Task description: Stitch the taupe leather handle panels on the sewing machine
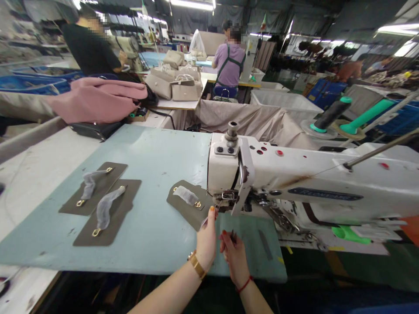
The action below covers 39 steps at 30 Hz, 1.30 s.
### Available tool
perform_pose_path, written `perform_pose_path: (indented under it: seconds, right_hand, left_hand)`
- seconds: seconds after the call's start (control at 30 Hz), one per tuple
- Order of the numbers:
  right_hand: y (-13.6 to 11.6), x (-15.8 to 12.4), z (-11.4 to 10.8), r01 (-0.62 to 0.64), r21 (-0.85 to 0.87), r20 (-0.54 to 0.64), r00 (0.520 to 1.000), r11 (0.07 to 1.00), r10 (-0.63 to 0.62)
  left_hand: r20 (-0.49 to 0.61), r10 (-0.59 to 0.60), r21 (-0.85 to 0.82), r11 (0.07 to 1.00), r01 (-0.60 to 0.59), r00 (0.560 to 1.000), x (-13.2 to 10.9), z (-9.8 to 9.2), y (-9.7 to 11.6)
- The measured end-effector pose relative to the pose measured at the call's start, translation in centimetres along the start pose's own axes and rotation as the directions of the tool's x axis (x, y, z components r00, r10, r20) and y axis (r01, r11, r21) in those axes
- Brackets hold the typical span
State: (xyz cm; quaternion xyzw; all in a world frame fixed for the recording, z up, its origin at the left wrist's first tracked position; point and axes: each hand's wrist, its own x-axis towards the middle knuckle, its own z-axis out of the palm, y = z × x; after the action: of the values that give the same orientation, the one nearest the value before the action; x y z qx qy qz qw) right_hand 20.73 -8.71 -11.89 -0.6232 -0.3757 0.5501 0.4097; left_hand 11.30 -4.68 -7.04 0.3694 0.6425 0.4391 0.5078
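Observation:
A grey-brown leather panel (179,208) lies at the head of a white sewing machine (278,168). A strap wrapped in clear film (186,196), with gold clasps at both ends, is attached to it. My left hand (207,240), thumb up and fingers closed, grips the panel's right edge just below the needle area. To its right, over the table's front part, my right hand (235,255) is closed in a pinch. A small dark pointed thing pokes out of its fingers, too hidden to name.
Two similar panels with wrapped straps, one farther back (108,169) and one nearer (114,226), lie left on the blue-green tabletop (157,152). Pink material (98,98) is heaped behind. Beige bags (186,90) and thread cones (334,113) stand beyond. Two people (229,56) sit farther off.

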Motion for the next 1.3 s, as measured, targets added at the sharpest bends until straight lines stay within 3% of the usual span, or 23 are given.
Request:
perform_pose_path:
  seconds: [0.13, 0.2, 0.23, 0.27, 0.3, 0.37, 0.43, 0.5, 0.57, 0.63, 0.7, 0.77, 0.9, 1.0, 1.1, 1.2, 1.3]
  right_hand:
    - [-3.2, 0.3, 0.2, 0.075, -0.032, -0.058, 0.995, 0.997, -0.077]
    - [-5.3, 0.7, 0.6, 0.159, -0.097, -0.061, 0.984, 0.983, -0.165]
    - [-6.3, 1.0, 0.9, 0.205, -0.135, -0.050, 0.976, 0.969, -0.213]
    - [-7.2, 1.4, 1.4, 0.245, -0.167, -0.035, 0.966, 0.955, -0.254]
    - [-8.0, 1.8, 1.9, 0.275, -0.188, -0.019, 0.959, 0.943, -0.283]
    - [-8.9, 2.5, 3.0, 0.300, -0.199, -0.009, 0.951, 0.933, -0.308]
    - [-9.3, 3.0, 4.0, 0.303, -0.197, -0.029, 0.949, 0.932, -0.315]
    - [-9.2, 3.2, 4.6, 0.305, -0.199, -0.059, 0.945, 0.931, -0.322]
    - [-8.9, 3.2, 4.7, 0.306, -0.201, -0.082, 0.941, 0.931, -0.327]
    - [-8.5, 3.1, 4.4, 0.305, -0.202, -0.096, 0.939, 0.931, -0.329]
    - [-8.3, 3.0, 3.9, 0.305, -0.199, -0.099, 0.939, 0.931, -0.328]
    - [-8.1, 2.9, 3.4, 0.307, -0.191, -0.088, 0.941, 0.932, -0.327]
    - [-7.9, 3.1, 2.6, 0.317, -0.158, -0.045, 0.944, 0.935, -0.328]
    - [-8.0, 3.4, 2.1, 0.328, -0.127, 0.006, 0.944, 0.936, -0.330]
    - [-8.2, 3.6, 1.6, 0.343, -0.121, 0.051, 0.939, 0.932, -0.339]
    - [-8.3, 3.3, 1.1, 0.360, -0.147, 0.075, 0.933, 0.922, -0.352]
    - [-7.9, 2.4, 0.6, 0.360, -0.180, 0.095, 0.932, 0.915, -0.349]
  left_hand:
    - [-0.083, 0.045, -0.047, 0.998, -0.049, 0.996, -2.3, -3.2, -2.7]
    - [-0.210, 0.143, 0.033, 0.990, -0.139, 0.967, -2.2, -6.1, -4.1]
    - [-0.220, 0.245, 0.108, 0.968, -0.226, 0.944, -1.6, -7.5, -4.5]
    - [-0.164, 0.367, 0.190, 0.922, -0.336, 0.916, -0.5, -8.9, -4.5]
    - [-0.041, 0.483, 0.260, 0.850, -0.458, 0.874, 0.9, -10.0, -4.1]
    - [0.242, 0.614, 0.356, 0.665, -0.657, 0.752, 4.4, -11.4, -2.4]
    - [0.537, 0.601, 0.357, 0.473, -0.805, 0.592, 7.9, -11.8, 0.1]
    - [0.718, 0.526, 0.323, 0.329, -0.887, 0.456, 10.5, -11.5, 2.5]
    - [0.812, 0.455, 0.283, 0.242, -0.928, 0.366, 11.8, -10.8, 4.4]
    - [0.854, 0.414, 0.259, 0.190, -0.947, 0.316, 11.8, -10.3, 5.6]
    - [0.864, 0.401, 0.277, 0.124, -0.953, 0.304, 11.1, -10.0, 6.3]
    - [0.855, 0.407, 0.338, 0.033, -0.940, 0.322, 10.0, -10.0, 6.7]
    - [0.812, 0.416, 0.477, -0.066, -0.877, 0.410, 7.6, -9.9, 7.3]
    - [0.764, 0.420, 0.568, -0.078, -0.819, 0.490, 6.0, -9.5, 7.8]
    - [0.733, 0.428, 0.611, -0.072, -0.788, 0.529, 5.0, -9.1, 8.4]
    - [0.746, 0.444, 0.575, -0.054, -0.816, 0.496, 5.0, -9.2, 8.3]
    - [0.784, 0.457, 0.484, -0.029, -0.875, 0.419, 5.6, -9.5, 7.6]
